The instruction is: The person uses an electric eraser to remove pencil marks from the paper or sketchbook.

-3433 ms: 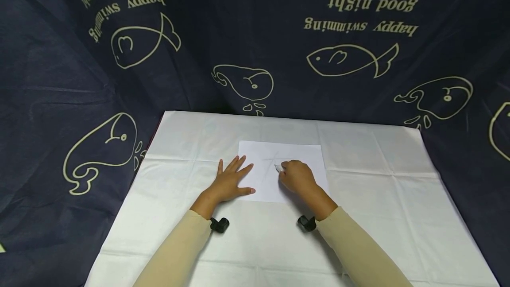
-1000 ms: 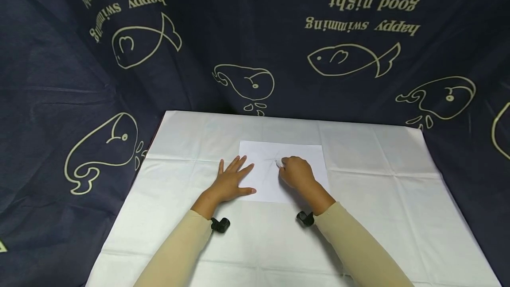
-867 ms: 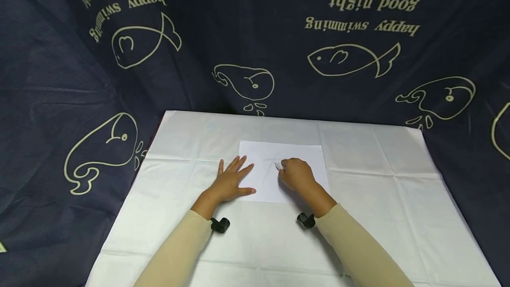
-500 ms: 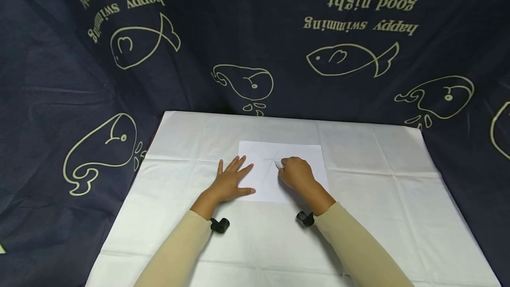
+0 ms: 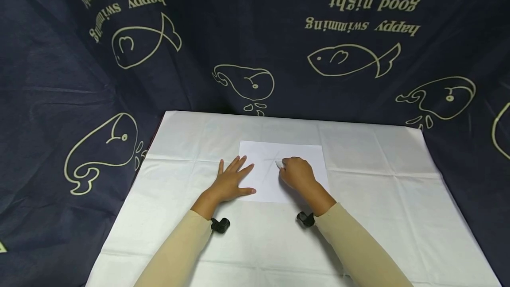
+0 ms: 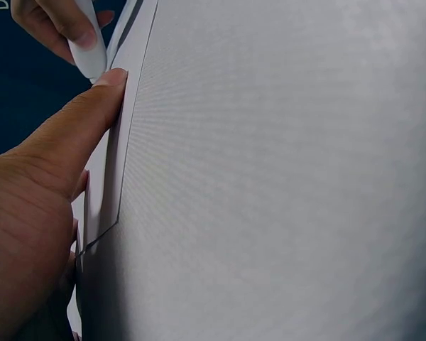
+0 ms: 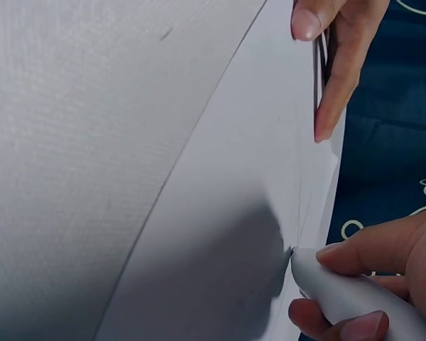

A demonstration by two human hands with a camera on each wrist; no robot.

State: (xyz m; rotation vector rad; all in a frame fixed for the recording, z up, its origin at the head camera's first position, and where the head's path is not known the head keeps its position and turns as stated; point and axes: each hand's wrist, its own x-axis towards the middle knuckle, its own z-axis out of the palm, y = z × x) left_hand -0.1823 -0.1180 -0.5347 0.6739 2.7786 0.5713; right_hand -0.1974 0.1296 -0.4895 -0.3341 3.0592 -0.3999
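A sheet of white paper lies on the white cloth, with faint thin lines crossing near its middle. My left hand rests on its left part, fingers spread and straight; the left wrist view shows its thumb extended at the paper's near edge. In my right hand is a smooth, thick white pen-like tool, pinched between thumb and fingers. Its small dark tip touches the paper where the lines meet; whether it is a pen point or a blade I cannot tell. The tool's back end is hidden by the hand.
The white cloth covers the table, with fold creases. Behind and beside it hangs a dark blue fabric printed with fish, whales and lettering. Dark wrist cameras sit at both sleeves.
My right hand has made small back-and-forth shifts with the white tool and is now slightly farther up the paper than at first. The left hand and paper stay in place.
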